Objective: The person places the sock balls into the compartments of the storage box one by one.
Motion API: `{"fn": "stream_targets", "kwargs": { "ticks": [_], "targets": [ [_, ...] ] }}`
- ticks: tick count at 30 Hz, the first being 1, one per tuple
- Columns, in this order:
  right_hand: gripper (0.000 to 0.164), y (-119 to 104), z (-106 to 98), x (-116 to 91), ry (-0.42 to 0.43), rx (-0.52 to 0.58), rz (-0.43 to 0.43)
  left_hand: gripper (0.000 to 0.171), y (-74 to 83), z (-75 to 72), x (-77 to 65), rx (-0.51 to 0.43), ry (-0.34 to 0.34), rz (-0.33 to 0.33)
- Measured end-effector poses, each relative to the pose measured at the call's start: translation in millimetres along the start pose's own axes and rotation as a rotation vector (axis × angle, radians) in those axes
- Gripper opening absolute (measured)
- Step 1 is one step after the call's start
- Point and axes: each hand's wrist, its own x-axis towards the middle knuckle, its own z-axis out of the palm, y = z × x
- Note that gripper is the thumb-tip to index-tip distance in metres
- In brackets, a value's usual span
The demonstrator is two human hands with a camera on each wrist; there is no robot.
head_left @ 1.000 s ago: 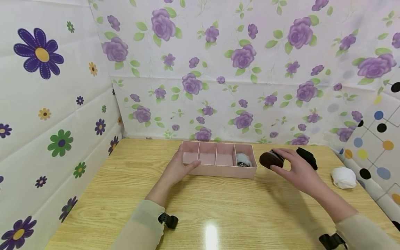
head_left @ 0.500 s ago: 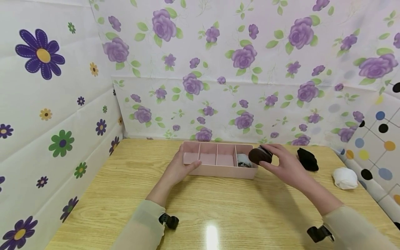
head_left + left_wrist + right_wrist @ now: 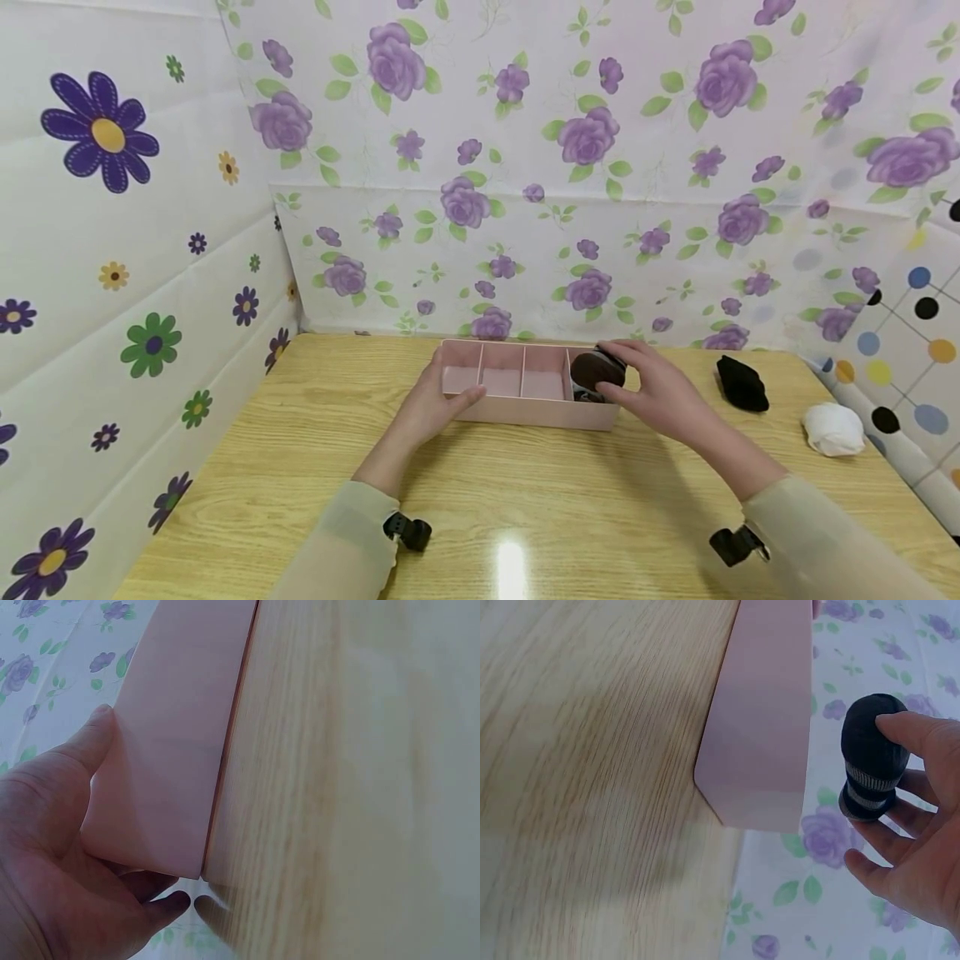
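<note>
A pink storage box (image 3: pixel 540 412) with several compartments in a row stands near the back of the table. My left hand (image 3: pixel 429 408) grips its left end, thumb over the front rim and fingers around the end wall (image 3: pixel 146 825). My right hand (image 3: pixel 663 396) pinches a rolled dark sock (image 3: pixel 595 372) with grey stripes, thumb on one side and fingers on the other. In the head view this sock overlaps the rightmost compartment. A light grey rolled sock lies in that compartment, mostly hidden. The right wrist view shows the held sock (image 3: pixel 874 754) above rim height.
To the right of the box lie a black rolled sock (image 3: pixel 742 383) and a white rolled sock (image 3: pixel 834 429) on the wooden table (image 3: pixel 450 517). Flower-printed cloth walls (image 3: pixel 510 208) stand behind and to the left. A dotted cloth (image 3: pixel 926 367) bounds the right side.
My right hand has moved left with the dark sock, from beside the box to over its rightmost compartment. My left hand has stayed on the box's left end.
</note>
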Motion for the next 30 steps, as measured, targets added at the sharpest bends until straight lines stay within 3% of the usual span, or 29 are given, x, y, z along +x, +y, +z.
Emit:
{"fn": "stream_targets", "kwargs": {
  "ticks": [17, 30],
  "targets": [
    [0.071, -11.9, 23.0, 24.0, -0.043, 0.08, -0.011, 0.115, 1.9, 0.5, -2.1, -0.016, 0.004, -0.002],
    [0.068, -15.0, 35.8, 35.7, -0.053, 0.072, -0.069, 0.116, -0.6, 0.2, 0.0, -0.007, 0.005, 0.012]
  ]
}}
